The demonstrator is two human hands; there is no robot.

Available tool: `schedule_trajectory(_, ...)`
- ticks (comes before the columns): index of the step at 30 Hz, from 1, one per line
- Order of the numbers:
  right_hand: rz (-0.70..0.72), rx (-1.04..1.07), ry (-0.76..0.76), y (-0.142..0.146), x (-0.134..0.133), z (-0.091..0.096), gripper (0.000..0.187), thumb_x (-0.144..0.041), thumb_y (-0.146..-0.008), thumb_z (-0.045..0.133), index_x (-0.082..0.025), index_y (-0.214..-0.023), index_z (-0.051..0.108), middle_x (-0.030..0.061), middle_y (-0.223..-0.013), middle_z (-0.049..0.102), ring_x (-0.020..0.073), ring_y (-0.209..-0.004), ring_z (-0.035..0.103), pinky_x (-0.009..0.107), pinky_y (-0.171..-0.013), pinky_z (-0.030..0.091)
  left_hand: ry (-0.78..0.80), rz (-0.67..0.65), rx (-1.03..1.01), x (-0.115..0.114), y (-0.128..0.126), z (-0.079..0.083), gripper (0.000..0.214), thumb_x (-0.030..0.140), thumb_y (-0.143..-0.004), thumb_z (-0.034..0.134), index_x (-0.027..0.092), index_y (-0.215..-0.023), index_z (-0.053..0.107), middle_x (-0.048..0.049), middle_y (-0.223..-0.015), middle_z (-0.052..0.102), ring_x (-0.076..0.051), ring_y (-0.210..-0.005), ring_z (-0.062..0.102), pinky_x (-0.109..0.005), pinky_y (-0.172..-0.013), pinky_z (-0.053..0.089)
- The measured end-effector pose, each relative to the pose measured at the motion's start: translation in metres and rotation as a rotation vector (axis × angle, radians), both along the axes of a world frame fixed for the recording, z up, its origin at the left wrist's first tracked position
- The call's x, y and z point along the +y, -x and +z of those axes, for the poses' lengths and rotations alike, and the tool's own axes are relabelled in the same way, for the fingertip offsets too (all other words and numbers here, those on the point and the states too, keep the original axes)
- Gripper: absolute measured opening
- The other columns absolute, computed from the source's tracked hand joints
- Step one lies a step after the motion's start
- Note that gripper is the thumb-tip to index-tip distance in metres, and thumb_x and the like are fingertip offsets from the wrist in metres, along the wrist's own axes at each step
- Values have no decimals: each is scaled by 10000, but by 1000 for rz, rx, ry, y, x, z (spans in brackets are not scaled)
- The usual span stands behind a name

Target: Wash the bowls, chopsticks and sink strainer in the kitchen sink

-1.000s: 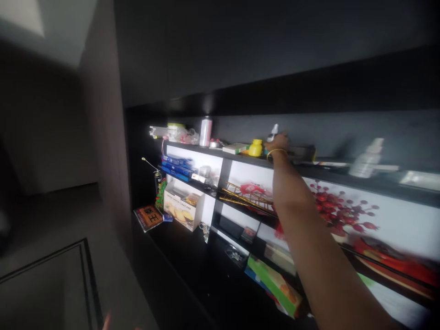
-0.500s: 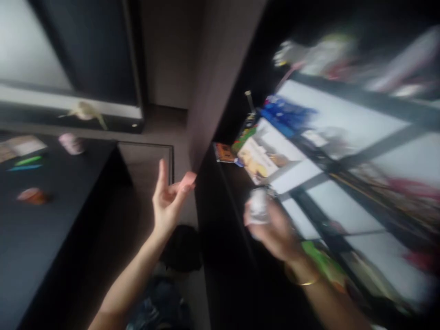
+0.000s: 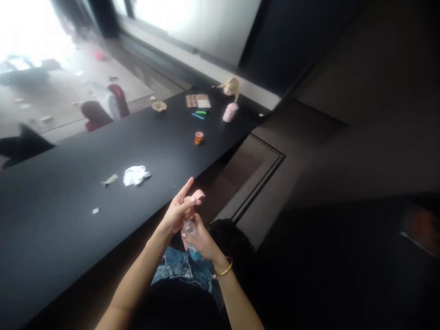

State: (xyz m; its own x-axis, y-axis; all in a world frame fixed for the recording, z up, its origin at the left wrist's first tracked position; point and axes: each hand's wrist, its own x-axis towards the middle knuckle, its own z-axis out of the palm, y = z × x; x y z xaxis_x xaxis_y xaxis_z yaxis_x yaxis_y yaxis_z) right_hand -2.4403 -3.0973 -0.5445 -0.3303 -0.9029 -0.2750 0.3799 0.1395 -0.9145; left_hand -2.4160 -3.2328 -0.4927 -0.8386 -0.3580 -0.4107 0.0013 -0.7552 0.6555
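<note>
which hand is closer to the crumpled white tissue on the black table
Left. The left hand is nearer the crumpled white tissue; the right hand, holding a small bottle, sits behind it.
</note>
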Motion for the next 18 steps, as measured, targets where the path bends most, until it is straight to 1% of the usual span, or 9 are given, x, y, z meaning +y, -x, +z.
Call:
schedule_trajectory(3,111,99,-34,-42,-78,-6,698,-316,-854,649,-321,-1426,249,35,-1047,647,159,-740,660,340,-700,570,-9,136,-88,-71,-57,-12,1031,296,-711,868,237,-1573,304,20,-708,716,20,-347,238,-142,-338,196)
schedule_trajectory(5,162,237,-65,-71,-116,-12,759,-324,-862,645,-362,-1485,214,59,-1135,667,224,-880,686,413,-805,570,26,244,-147,-118,-94,-11,991,278,-716,862,252,-1558,338,24,-719,710,21,-344,231,-145,-327,179)
schedule_trajectory(8,199,356,-161,-104,-145,-27,758,-358,-882,617,-379,-1525,217,66,-1106,689,261,-895,687,450,-841,565,233,578,-208,-197,-149,3,920,213,-747,832,332,-1534,369,28,-800,725,19,-366,318,-131,-332,184)
schedule_trajectory(10,153,309,-216,-114,-155,-37,717,-364,-886,601,-326,-1520,269,87,-1110,674,244,-901,679,430,-862,565,440,855,-213,-246,-183,11,898,177,-814,767,409,-1545,300,32,-920,752,28,-388,358,-114,-352,186)
schedule_trajectory(11,122,243,-219,-115,-160,-40,707,-374,-889,595,-303,-1517,278,92,-1101,663,229,-888,673,419,-862,568,511,913,-231,-265,-196,11,896,153,-850,720,425,-1559,245,34,-979,760,33,-393,367,-108,-369,195)
schedule_trajectory(12,98,160,-198,-113,-167,-41,725,-399,-890,594,-295,-1523,257,90,-1079,652,215,-861,665,411,-844,575,537,861,-282,-278,-205,9,899,141,-886,674,428,-1576,174,41,-1006,762,28,-418,415,-105,-398,224)
schedule_trajectory(14,70,17,-126,-107,-189,-37,813,-481,-896,581,-308,-1559,144,70,-1020,625,195,-791,642,409,-781,592,512,676,-366,-286,-214,-4,980,137,-838,729,313,-1605,146,-5,-929,774,-16,-476,515,-119,-418,287)
schedule_trajectory(16,66,-44,-65,-99,-214,-30,917,-547,-894,570,-349,-1580,-6,48,-1002,604,178,-725,623,408,-715,605,452,494,-385,-274,-212,-21,1124,152,-741,821,235,-1616,119,-42,-819,766,-88,-567,612,-149,-454,390)
schedule_trajectory(18,65,-4,-43,-94,-237,-25,973,-538,-882,596,-391,-1574,-71,44,-1047,595,161,-690,618,401,-687,612,402,339,-358,-258,-208,-34,1183,162,-726,828,212,-1618,53,-25,-737,740,-127,-647,662,-183,-551,477)
